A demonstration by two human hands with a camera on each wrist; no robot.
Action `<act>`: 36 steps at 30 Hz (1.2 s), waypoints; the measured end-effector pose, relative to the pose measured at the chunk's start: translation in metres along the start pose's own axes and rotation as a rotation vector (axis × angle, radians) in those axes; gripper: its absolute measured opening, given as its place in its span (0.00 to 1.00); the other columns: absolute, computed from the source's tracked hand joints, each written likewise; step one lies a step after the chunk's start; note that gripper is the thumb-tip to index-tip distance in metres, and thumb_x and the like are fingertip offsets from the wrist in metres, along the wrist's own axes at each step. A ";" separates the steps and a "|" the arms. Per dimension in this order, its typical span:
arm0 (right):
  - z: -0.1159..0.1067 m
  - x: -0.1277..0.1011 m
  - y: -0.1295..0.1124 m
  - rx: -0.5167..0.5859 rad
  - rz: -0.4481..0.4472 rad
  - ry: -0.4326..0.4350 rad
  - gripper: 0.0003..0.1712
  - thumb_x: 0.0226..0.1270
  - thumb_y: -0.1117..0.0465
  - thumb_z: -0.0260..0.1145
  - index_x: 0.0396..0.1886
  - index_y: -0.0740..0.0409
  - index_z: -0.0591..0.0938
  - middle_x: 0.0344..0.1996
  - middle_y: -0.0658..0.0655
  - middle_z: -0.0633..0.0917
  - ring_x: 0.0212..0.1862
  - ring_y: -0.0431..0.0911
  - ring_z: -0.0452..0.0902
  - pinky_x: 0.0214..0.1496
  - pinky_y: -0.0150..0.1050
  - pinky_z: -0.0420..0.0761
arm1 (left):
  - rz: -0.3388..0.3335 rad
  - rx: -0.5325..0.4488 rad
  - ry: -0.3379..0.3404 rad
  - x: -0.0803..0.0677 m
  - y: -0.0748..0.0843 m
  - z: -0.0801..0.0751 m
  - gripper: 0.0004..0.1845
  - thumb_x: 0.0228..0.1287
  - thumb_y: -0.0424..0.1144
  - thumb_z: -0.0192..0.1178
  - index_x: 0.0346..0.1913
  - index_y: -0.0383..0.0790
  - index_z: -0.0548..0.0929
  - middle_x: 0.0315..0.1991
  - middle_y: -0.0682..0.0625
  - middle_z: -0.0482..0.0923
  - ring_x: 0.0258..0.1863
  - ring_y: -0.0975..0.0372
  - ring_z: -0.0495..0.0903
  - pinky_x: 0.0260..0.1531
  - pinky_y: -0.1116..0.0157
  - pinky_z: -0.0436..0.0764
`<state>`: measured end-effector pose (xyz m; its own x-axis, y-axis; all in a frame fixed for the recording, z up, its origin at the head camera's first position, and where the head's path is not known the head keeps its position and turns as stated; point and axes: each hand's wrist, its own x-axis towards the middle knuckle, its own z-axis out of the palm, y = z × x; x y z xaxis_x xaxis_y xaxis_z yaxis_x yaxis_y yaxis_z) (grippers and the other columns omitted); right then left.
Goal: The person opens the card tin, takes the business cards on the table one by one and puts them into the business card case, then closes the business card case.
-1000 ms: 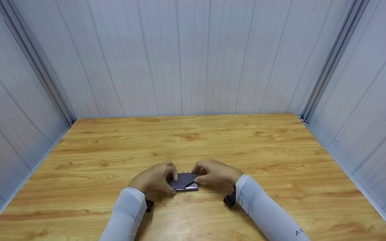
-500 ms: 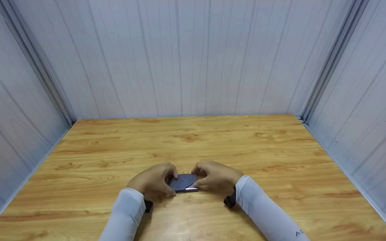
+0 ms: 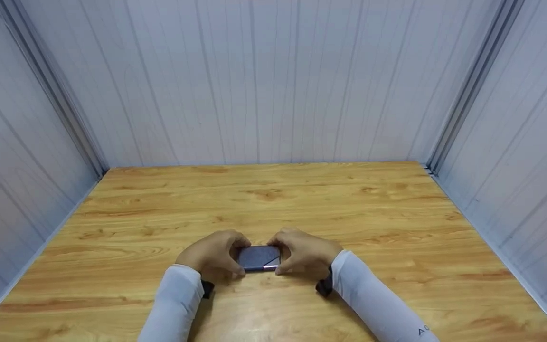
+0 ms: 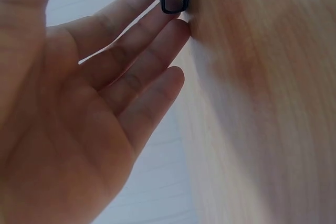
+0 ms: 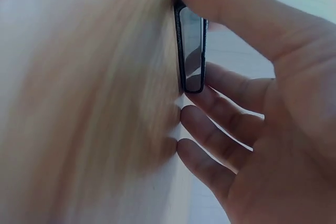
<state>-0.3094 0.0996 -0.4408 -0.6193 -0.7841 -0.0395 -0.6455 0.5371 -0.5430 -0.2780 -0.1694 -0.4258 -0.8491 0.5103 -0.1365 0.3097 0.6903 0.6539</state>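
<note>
A flat dark grey card holder (image 3: 257, 259) lies on the table between both hands, a shiny metal strip and a slanted flap edge at its right front corner. My left hand (image 3: 212, 252) grips its left end, thumb at the front edge and fingers at the back. At the right end my right hand (image 3: 307, 249) holds it the same way. Side-on in the right wrist view, the card holder (image 5: 192, 40) shows a black rim around a glossy metal end, with the thumb on one long edge. Only one end of it appears in the left wrist view.
The wood-grain table (image 3: 264, 194) spreads out around the hands. Pale panelled walls (image 3: 273, 85) close it in at the back and on both sides. Dark wrist cameras (image 3: 324, 286) hang under the sleeves.
The right thumb has moved from the flap corner to the front edge of the card holder, and the flap now lies flat. The left fingers have moved to the back left corner.
</note>
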 end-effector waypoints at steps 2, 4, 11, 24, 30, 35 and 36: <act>0.000 0.000 0.000 -0.001 0.002 0.003 0.37 0.54 0.48 0.81 0.63 0.53 0.79 0.52 0.47 0.78 0.54 0.43 0.71 0.59 0.36 0.73 | -0.006 -0.002 0.002 -0.001 0.001 0.000 0.33 0.46 0.38 0.82 0.59 0.38 0.82 0.53 0.50 0.81 0.49 0.59 0.79 0.55 0.54 0.78; 0.000 -0.001 0.001 0.003 0.002 0.002 0.37 0.55 0.49 0.81 0.63 0.53 0.79 0.52 0.47 0.78 0.55 0.42 0.71 0.60 0.36 0.72 | -0.011 0.004 0.007 -0.001 0.002 0.000 0.33 0.47 0.38 0.82 0.58 0.39 0.82 0.52 0.51 0.81 0.49 0.59 0.79 0.54 0.54 0.78; -0.001 -0.003 0.002 0.004 0.011 0.000 0.37 0.55 0.49 0.81 0.63 0.52 0.78 0.52 0.47 0.78 0.55 0.42 0.72 0.60 0.37 0.72 | -0.003 0.025 0.019 0.001 0.005 0.002 0.31 0.46 0.37 0.82 0.56 0.39 0.83 0.50 0.52 0.82 0.47 0.59 0.80 0.52 0.55 0.79; -0.008 -0.019 0.016 0.058 0.038 -0.008 0.37 0.55 0.49 0.80 0.63 0.51 0.77 0.52 0.47 0.78 0.53 0.43 0.73 0.57 0.39 0.74 | 0.094 0.125 0.025 0.011 0.017 0.016 0.31 0.51 0.40 0.79 0.59 0.37 0.82 0.52 0.48 0.81 0.50 0.56 0.78 0.54 0.54 0.77; -0.015 -0.032 0.024 0.042 0.049 -0.007 0.37 0.55 0.48 0.80 0.62 0.52 0.77 0.52 0.47 0.77 0.52 0.43 0.73 0.56 0.40 0.75 | 0.100 0.169 0.030 0.015 0.027 0.026 0.33 0.55 0.43 0.77 0.64 0.37 0.79 0.55 0.48 0.79 0.54 0.55 0.77 0.56 0.54 0.76; -0.020 -0.042 0.029 0.060 0.059 -0.017 0.36 0.56 0.49 0.80 0.62 0.51 0.77 0.51 0.46 0.77 0.51 0.44 0.73 0.53 0.40 0.75 | 0.109 0.206 0.037 0.019 0.032 0.034 0.35 0.58 0.47 0.75 0.66 0.38 0.77 0.57 0.48 0.77 0.58 0.55 0.76 0.60 0.55 0.75; -0.021 -0.044 0.030 0.066 0.061 -0.017 0.35 0.56 0.49 0.80 0.61 0.51 0.77 0.51 0.46 0.76 0.50 0.44 0.72 0.53 0.40 0.75 | 0.107 0.210 0.040 0.019 0.032 0.035 0.35 0.58 0.47 0.74 0.67 0.38 0.76 0.58 0.48 0.77 0.59 0.55 0.76 0.61 0.55 0.74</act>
<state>-0.3114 0.1566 -0.4379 -0.6486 -0.7559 -0.0886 -0.5755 0.5633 -0.5929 -0.2696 -0.1194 -0.4331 -0.8214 0.5687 -0.0424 0.4776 0.7266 0.4938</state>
